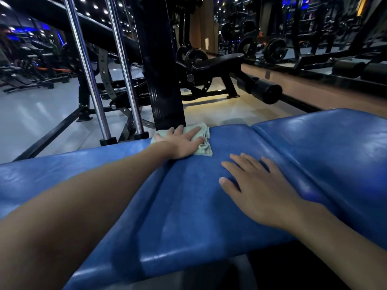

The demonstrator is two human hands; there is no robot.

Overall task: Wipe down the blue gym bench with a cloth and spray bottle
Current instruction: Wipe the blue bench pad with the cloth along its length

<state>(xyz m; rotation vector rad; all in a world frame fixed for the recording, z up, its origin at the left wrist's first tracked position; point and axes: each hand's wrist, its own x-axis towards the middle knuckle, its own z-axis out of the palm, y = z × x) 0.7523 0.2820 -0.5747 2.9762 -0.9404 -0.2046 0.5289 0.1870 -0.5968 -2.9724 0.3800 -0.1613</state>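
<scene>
Blue padded tabletop of a gym bench: glossy vinyl, finely grained, with rounded edges and a deep seam between two cushions. Left grip flat, fingers straight and spread, pressing on a crumpled pale green cloth at the far edge of the padding. Soft wrinkled fabric showing past the fingertips. Right grip nearer, just right of the cloth, fingers straight and slightly apart, palm down on bare vinyl, holding nothing. Beyond the left grip, shiny chrome poles and a black steel post.

blue bench, pale green cloth
</scene>
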